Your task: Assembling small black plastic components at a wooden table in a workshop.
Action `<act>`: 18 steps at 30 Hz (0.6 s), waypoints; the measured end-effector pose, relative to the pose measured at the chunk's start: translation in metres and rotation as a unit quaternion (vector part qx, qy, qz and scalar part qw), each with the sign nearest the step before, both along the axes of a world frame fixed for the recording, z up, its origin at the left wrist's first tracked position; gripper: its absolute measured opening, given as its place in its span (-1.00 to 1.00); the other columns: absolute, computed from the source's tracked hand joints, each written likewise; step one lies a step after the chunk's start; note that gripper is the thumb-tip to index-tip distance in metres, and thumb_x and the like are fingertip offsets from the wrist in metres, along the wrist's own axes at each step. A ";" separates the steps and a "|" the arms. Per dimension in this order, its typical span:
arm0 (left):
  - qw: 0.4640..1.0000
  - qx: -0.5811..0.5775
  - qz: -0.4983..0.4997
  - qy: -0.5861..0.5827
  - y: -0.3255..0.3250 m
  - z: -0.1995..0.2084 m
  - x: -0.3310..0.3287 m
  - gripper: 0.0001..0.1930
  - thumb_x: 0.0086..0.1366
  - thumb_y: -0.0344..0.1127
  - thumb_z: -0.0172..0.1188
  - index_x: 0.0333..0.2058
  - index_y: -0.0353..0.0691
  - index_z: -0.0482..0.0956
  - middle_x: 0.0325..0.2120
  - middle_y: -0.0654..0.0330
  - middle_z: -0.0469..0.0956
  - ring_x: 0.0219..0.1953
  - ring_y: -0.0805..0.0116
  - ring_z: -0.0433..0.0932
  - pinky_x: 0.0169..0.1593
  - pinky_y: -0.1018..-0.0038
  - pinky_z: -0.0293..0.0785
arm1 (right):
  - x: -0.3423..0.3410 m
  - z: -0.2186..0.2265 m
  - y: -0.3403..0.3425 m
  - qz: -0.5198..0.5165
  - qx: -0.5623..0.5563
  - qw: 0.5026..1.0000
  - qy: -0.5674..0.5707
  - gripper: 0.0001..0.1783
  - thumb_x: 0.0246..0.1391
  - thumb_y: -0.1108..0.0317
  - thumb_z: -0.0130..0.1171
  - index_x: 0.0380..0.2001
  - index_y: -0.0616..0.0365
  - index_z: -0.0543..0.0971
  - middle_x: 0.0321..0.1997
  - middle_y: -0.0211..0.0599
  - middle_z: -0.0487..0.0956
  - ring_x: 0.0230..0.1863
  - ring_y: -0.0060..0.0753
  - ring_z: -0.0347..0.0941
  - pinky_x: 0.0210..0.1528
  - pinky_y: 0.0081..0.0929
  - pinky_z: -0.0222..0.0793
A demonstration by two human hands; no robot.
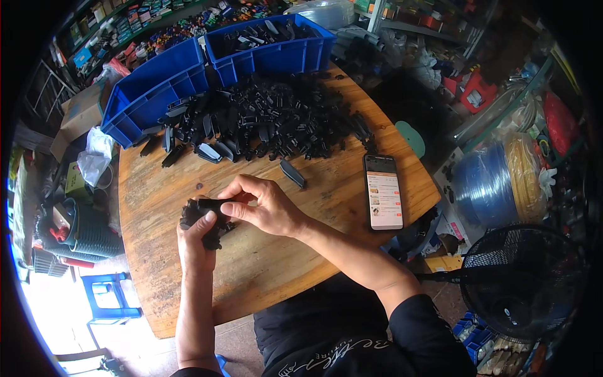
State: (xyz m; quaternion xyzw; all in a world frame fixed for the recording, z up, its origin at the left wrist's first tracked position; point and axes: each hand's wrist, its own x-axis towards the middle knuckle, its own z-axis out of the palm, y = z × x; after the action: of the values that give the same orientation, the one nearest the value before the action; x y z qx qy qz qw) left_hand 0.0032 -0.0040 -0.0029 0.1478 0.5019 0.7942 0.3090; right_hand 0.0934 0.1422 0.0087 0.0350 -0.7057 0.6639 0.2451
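We see the left hand (196, 242) wrapped around a clump of black parts (213, 236), thumb pressed across it, above the near left of the wooden table (154, 207). That grip likely serves as a steady support, leaving the other hand free for finer contact. The right hand (267, 204) comes across from the other side, its thumb and forefinger pinching at the clump's upper edge; we cannot tell whether they grasp a separate piece there or part of the same bunch. Holding both hands close together probably keeps the small pieces under control and in easy sight.

Just beyond the hands, one loose black part (293, 174) lies apart from the heap. The heap of black parts (264, 119) spreads over the far half, within arm's reach, which seems to leave working room nearer the body. Behind it we find a left blue bin (166, 94) and a right blue bin (276, 61), the latter holding more dark parts; set at the far edge, they likely stay clear of the elbows. The phone (383, 195) lies face up near the right edge, perhaps for glancing at. Off the table, a fan (521, 283) stands at lower right.
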 end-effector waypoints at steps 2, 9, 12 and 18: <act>1.000 0.003 -0.005 0.000 0.000 0.000 -0.001 -0.62 -0.02 -0.45 0.24 -0.17 -0.35 0.39 -0.36 0.19 0.47 -0.31 0.37 0.47 -0.15 0.49 0.40 | 0.001 0.000 0.001 0.006 0.015 1.000 0.006 -0.82 0.06 0.34 0.16 -0.36 0.23 0.46 -0.38 -0.34 0.54 -0.34 -0.54 0.48 -0.32 -0.61 0.43; 1.000 0.006 0.024 0.012 -0.001 0.004 -0.002 -0.59 -0.03 -0.44 0.24 -0.14 -0.33 0.39 -0.35 0.21 0.47 -0.31 0.38 0.46 -0.14 0.50 0.39 | 0.000 -0.006 0.004 -0.024 0.098 0.995 0.016 -0.83 0.06 0.36 0.15 -0.37 0.24 0.45 -0.40 -0.32 0.54 -0.33 -0.50 0.48 -0.32 -0.56 0.44; 0.999 0.030 0.015 -0.011 -0.003 0.000 -0.008 -0.58 -0.03 -0.44 0.25 -0.14 -0.32 0.39 -0.34 0.20 0.47 -0.31 0.37 0.47 -0.13 0.50 0.39 | 0.001 -0.003 0.004 -0.004 0.090 0.996 0.016 -0.84 0.06 0.37 0.15 -0.37 0.25 0.45 -0.42 -0.32 0.53 -0.35 -0.51 0.48 -0.34 -0.57 0.42; 0.999 -0.014 0.001 0.036 0.001 0.004 -0.002 -0.59 -0.06 -0.42 0.29 -0.18 -0.33 0.41 -0.36 0.22 0.46 -0.32 0.39 0.46 -0.16 0.51 0.40 | 0.004 -0.001 0.014 -0.006 0.144 0.989 -0.033 -0.82 0.13 0.35 0.07 -0.46 0.23 0.41 -0.56 -0.33 0.47 -0.50 -0.57 0.38 -0.47 -0.55 0.30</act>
State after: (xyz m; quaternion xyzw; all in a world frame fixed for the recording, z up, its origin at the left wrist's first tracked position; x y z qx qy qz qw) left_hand 0.0014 -0.0029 0.0011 0.1719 0.5244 0.7811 0.2922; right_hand 0.0977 0.1567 0.0081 0.0436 -0.8018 0.5546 0.2185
